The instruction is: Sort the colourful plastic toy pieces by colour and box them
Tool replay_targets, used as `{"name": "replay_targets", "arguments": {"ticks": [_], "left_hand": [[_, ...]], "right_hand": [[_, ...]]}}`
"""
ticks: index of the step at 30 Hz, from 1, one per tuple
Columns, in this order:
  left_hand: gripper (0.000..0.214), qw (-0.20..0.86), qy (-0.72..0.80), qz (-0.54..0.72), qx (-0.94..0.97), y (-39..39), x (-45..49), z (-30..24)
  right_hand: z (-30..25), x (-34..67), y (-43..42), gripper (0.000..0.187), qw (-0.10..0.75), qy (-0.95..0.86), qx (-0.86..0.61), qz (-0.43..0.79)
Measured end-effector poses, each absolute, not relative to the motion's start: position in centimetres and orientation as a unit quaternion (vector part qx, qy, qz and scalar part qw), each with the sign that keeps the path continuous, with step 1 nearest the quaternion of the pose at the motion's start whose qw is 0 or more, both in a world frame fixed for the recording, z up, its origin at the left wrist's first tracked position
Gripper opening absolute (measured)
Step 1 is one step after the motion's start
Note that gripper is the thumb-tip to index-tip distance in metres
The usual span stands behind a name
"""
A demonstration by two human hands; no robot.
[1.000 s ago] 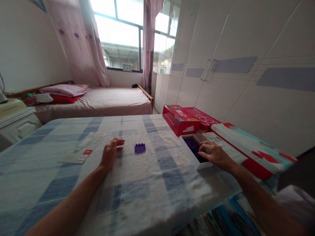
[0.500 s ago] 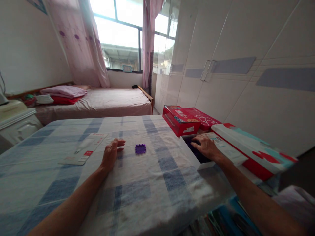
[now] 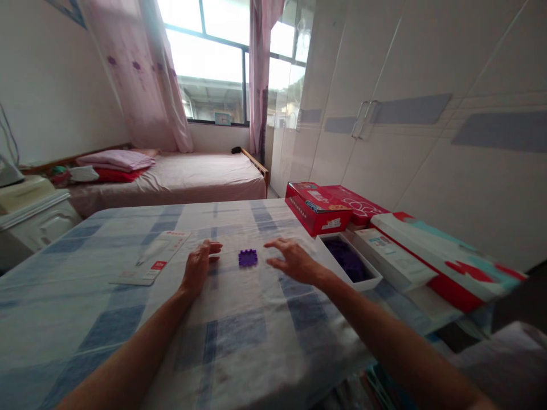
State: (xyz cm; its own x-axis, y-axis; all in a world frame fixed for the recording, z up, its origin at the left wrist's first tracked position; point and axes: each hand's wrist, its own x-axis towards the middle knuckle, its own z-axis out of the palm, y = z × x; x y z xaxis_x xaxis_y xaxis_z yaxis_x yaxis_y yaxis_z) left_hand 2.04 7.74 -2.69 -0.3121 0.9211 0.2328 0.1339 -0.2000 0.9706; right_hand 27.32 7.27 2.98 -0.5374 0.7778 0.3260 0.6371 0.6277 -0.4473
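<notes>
A small square purple piece with notched edges (image 3: 248, 258) lies flat on the tablecloth (image 3: 239, 319). To its left rests my left hand (image 3: 200, 263), fingers apart and holding nothing. On the other side, my right hand (image 3: 290, 259) is spread with its fingertips toward the piece, apart from it and with nothing in the grasp. Right of that hand stands a white open box (image 3: 371, 282). Dark purple pieces (image 3: 348, 259) lie inside it; their single shapes are hard to make out.
Behind the white box sits a red box (image 3: 316, 210), beside another red box (image 3: 359, 202). A white carton (image 3: 397, 259) and a long red-and-white box (image 3: 448, 256) line the table's right side. A printed card package (image 3: 149, 259) lies left of my left hand.
My right hand has come out of the white box and moved left to beside the purple piece. The left hand stays by the piece. The view has shifted slightly.
</notes>
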Motion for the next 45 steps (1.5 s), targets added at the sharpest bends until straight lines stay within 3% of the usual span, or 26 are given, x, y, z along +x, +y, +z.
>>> {"name": "replay_targets", "arguments": {"ticks": [5,11,14,23,26,32,35,41,45], "left_hand": [[0.066,0.333,0.541,0.598,0.489,7.8,1.9,-2.8],[0.067,0.333,0.542,0.594,0.493,7.7,1.9,-2.8],[0.066,0.334,0.541,0.595,0.491,7.7,1.9,-2.8],[0.068,0.330,0.546,0.597,0.487,7.8,1.9,-2.8],[0.068,0.326,0.549,0.591,0.492,7.9,1.9,-2.8],[0.064,0.324,0.553,0.590,0.492,7.8,1.8,-2.8],[0.064,0.324,0.554,0.587,0.495,7.8,1.6,-2.9],[0.064,0.324,0.555,0.582,0.499,7.9,1.6,-3.1],[0.062,0.323,0.549,0.583,0.504,7.8,1.6,-3.2]], "right_hand": [[0.6,21.4,8.6,0.045,0.156,-0.888,-0.422,0.097],[-0.3,19.6,8.7,0.029,0.120,-0.896,-0.428,0.003],[0.1,20.1,8.3,0.020,0.131,-0.889,-0.438,-0.015],[5.5,33.7,7.0,0.036,0.292,-0.743,-0.601,-0.037],[5.7,38.8,7.5,0.032,0.334,-0.676,-0.653,-0.065],[2.9,42.2,8.4,0.030,0.319,-0.713,-0.623,-0.040],[1.9,42.8,8.0,0.030,0.323,-0.706,-0.624,-0.087],[0.8,43.3,6.1,0.027,0.244,-0.719,-0.647,-0.072],[0.9,43.1,5.8,0.027,0.284,-0.720,-0.628,-0.076]]}}
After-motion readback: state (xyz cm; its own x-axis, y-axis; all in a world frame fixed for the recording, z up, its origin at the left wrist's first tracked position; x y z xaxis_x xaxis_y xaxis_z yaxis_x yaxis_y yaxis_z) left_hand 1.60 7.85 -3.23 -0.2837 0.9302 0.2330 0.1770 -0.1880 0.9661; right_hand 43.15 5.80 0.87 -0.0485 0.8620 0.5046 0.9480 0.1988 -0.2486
